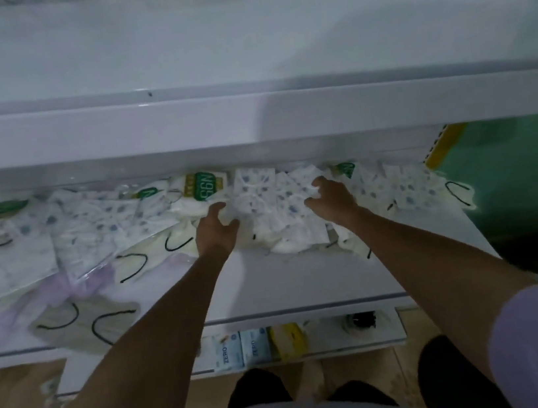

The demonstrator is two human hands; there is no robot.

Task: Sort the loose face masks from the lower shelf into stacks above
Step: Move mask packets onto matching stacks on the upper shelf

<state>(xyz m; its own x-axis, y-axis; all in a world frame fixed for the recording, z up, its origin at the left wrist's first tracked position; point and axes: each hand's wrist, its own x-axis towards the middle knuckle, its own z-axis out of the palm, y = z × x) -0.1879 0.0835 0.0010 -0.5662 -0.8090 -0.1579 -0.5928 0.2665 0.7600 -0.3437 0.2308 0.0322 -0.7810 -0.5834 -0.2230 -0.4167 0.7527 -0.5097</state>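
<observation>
Face masks (270, 200) in dotted white packets are heaped all along the lower shelf (292, 283), right under the shelf above (237, 35). Left hand (217, 226): grip wide open, fingers spread, tips touching the pile. Right hand (330, 197): grip clawed down onto the packets, can't tell if it's actually got one. Readable stuff: a green-labelled N95 packet (204, 187), print upside down, and the ZERO boxes (239, 349) on the bottom shelf.

"N95" upside down on a green-labelled mask packet (204, 186), "ZERO" on two pale blue boxes (238, 350) below
</observation>
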